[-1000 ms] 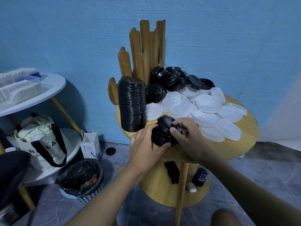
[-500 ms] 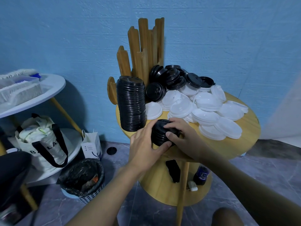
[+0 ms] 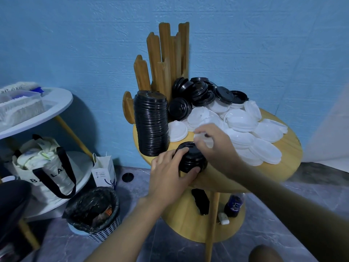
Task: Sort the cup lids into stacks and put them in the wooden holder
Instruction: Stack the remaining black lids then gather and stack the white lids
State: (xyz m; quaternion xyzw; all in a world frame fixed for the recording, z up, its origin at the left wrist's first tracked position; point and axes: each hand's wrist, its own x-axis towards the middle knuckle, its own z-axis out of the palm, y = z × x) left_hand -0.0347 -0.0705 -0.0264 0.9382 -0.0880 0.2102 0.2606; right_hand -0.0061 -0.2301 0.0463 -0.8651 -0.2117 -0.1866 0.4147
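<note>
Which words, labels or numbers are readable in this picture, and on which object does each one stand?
"B" and "LA", the letters between them covered: on the tote bag.
Print on the white paper bag: too small to read.
Label on the dark bottle under the table: blurred.

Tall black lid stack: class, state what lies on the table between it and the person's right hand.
A single white lid lies there, right of the tall black lid stack and left of the right hand; the head view shows it.

Left hand (image 3: 169, 173) grip round lid stack (image 3: 191, 157), right hand (image 3: 217, 146) bent-fingered, blurred
</note>
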